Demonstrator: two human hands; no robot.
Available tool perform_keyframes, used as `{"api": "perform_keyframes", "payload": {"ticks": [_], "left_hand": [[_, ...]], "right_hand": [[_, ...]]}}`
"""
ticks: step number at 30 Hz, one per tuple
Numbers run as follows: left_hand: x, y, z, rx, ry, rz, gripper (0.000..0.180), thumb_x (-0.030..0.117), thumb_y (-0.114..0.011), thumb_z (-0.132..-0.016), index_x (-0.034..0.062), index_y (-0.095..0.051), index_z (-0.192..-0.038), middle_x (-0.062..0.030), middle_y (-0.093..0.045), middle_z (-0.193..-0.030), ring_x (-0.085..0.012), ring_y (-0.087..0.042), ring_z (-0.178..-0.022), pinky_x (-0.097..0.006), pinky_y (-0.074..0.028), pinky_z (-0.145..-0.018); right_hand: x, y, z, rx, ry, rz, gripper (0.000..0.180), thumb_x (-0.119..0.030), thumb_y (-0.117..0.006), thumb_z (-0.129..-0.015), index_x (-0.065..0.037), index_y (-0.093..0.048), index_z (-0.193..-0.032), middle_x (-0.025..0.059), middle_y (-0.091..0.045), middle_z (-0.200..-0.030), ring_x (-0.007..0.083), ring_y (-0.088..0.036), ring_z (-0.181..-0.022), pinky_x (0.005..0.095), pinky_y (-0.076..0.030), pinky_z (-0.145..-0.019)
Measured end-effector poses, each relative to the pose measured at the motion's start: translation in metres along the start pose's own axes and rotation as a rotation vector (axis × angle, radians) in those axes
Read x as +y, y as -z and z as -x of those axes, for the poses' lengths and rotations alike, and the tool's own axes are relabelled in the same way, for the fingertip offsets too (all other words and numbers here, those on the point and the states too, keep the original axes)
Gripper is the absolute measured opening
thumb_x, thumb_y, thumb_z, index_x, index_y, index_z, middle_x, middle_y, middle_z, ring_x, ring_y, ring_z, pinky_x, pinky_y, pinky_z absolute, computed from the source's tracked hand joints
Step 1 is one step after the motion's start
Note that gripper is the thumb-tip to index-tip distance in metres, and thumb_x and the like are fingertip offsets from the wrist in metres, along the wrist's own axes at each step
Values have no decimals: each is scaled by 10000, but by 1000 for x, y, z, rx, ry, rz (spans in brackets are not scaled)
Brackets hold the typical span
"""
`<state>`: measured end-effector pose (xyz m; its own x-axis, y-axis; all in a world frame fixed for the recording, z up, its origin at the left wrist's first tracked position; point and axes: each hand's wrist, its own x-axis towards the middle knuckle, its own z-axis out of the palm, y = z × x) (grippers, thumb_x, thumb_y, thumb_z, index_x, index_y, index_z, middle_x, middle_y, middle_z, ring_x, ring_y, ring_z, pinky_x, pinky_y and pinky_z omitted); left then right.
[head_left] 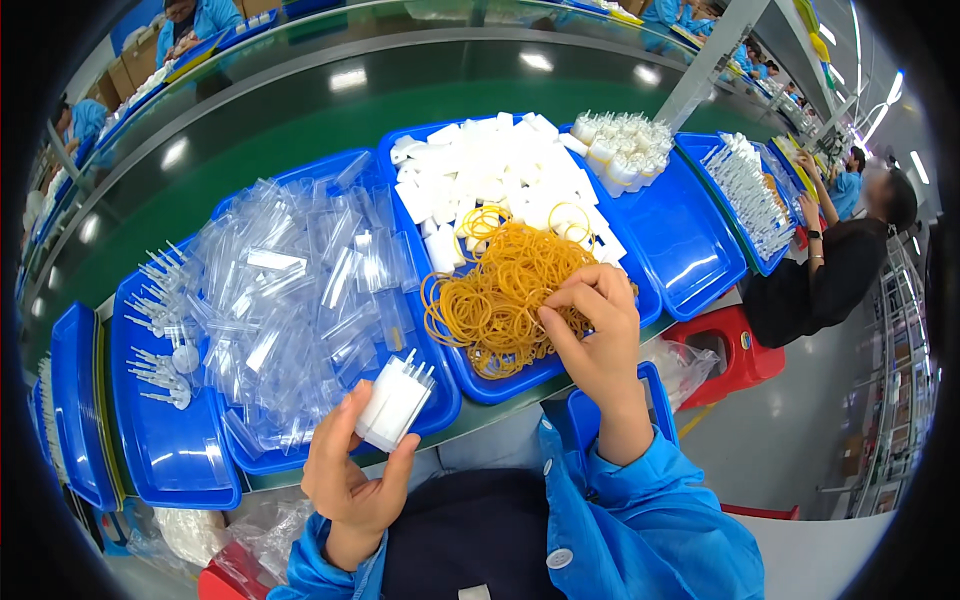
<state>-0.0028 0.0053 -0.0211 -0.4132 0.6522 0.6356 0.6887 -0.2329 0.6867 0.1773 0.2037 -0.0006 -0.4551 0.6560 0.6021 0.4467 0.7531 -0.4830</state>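
My left hand (350, 470) grips a bundle of white blocks (394, 405) between thumb and fingers, above the near edge of the trays. Several thin, pale tips stick up from the top of this bundle. Over a heap of yellow-brown rubber bands (505, 290), my right hand (605, 340) has its thumb and forefinger pinched together on a rubber band, partly hidden by the fingers. The heap lies at the near end of a blue tray (465, 385), and loose white blocks (500, 170) fill its far part.
Clear plastic sleeves (300, 300) pile high in the tray to the left. Thin white stemmed parts (160, 375) lie in a tray farther left. Banded white bundles (625, 150) stand at the back right, by another blue tray (690, 250). A person in black (835, 270) is at the right, near a red stool (735, 345).
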Motion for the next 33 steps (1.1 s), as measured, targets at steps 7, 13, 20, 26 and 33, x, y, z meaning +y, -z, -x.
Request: {"api": "perform_keyframes", "payload": {"ticks": [7, 13, 20, 26, 33], "left_hand": [[-2, 1, 2, -7, 27, -1, 621, -27, -755, -728, -100, -478, -1279, -270, -588, -1177, -328, -619, -1074, -363, -575, -819], [-1, 1, -5, -51, -21, -7, 590, -6, -745, -751, -93, -488, -1274, -264, -574, -1198, -318, -605, -1090, -357, -563, -836], [8, 1, -10, 7, 198, 267, 456, 36, -711, -794, -81, -543, -1202, -263, -538, -1249, -318, -545, -1168, -397, -457, -979], [8, -3, -20, 15, 254, 480, 443, -64, -716, -760, -85, -567, -1178, -265, -549, -1229, -296, -592, -1122, -343, -557, -864], [10, 0, -19, -26, 238, 466, 441, -68, -720, -761, -91, -568, -1174, -261, -558, -1220, -290, -598, -1112, -330, -541, -876]], "right_hand": [[30, 13, -41, 197, -13, 28, 103, -61, -718, -721, -49, -653, -799, 102, -599, -841, 278, -571, -844, 360, -441, -739], [70, 6, -77, 139, -56, 2, 70, -55, -727, -711, -49, -662, -736, 77, -610, -816, 219, -600, -763, 319, -449, -710], [48, 17, -74, -125, -520, -1331, 67, -75, -629, -872, -38, -596, -828, 104, -656, -897, 202, -666, -867, 233, -468, -686], [-7, 14, -48, -445, -438, -1457, 109, -74, -499, -937, -22, -590, -966, 226, -564, -1287, 211, -686, -934, 205, -465, -588], [-68, 0, -30, -752, 67, -651, 734, -107, -797, -703, -135, -489, -1370, 132, -465, -1358, 197, -663, -736, 264, -552, -609]]}}
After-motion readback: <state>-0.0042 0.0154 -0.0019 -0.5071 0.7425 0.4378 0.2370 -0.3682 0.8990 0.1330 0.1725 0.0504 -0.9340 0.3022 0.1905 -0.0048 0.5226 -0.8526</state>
